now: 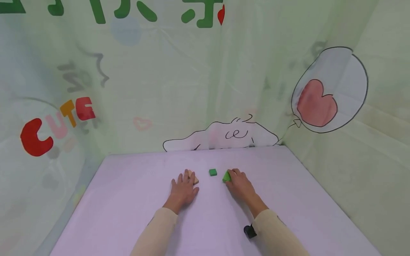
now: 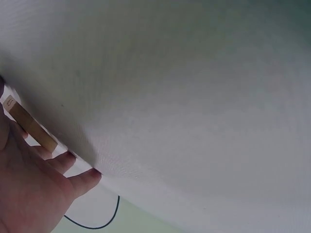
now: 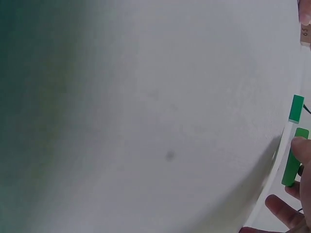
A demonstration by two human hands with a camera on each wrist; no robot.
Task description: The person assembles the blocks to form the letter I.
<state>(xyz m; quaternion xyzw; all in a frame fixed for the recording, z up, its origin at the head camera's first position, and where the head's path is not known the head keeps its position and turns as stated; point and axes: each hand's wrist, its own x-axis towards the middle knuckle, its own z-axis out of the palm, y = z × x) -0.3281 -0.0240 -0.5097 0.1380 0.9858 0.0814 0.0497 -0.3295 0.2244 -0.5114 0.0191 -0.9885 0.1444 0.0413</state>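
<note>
My left hand (image 1: 183,191) lies with spread, straight fingers over a plain wooden block (image 1: 195,180) on the table. In the left wrist view this block (image 2: 33,127) stands out beside the fingers, with a small dark mark on its end. My right hand (image 1: 241,185) pinches a bright green triangular block (image 1: 226,176) between thumb and fingers. The right wrist view shows the thumb against this green block (image 3: 296,158), with part of the hand cut off by the frame. Between the two hands sits a small, darker green square block (image 1: 213,172), touched by neither.
A pale lilac cloth covers the table (image 1: 128,199). Near the right sleeve lies a small black object (image 1: 250,232), partly hidden by the forearm. Printed pale curtains (image 1: 179,81) hang behind the table and on both sides.
</note>
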